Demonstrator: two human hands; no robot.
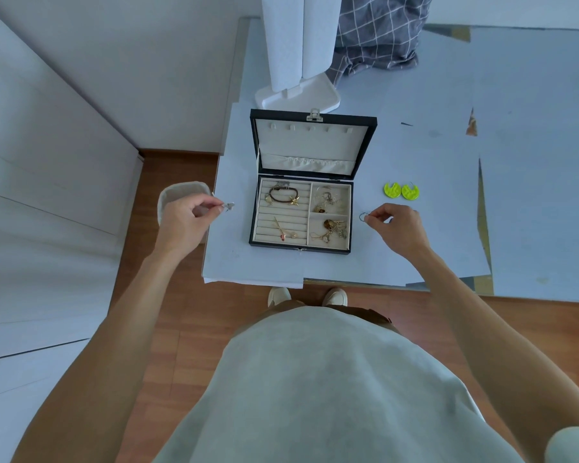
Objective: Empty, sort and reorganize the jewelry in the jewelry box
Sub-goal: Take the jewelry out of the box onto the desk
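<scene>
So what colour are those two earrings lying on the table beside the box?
Bright neon yellow-green: the pair of earrings lies right of the jewelry box, clearest in the head view.

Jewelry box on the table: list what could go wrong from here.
1. The left hand pinches a small silver piece right at the table's left edge; if dropped, it would likely fall to the wood floor.
2. The right hand holds a thin ring by the fingertips; it could slip and roll.
3. The jewelry box's right compartments hold tangled gold pieces; lifting one may drag others out.

a home bedroom — wood floor [188,322], checked bedding [381,31].
</scene>
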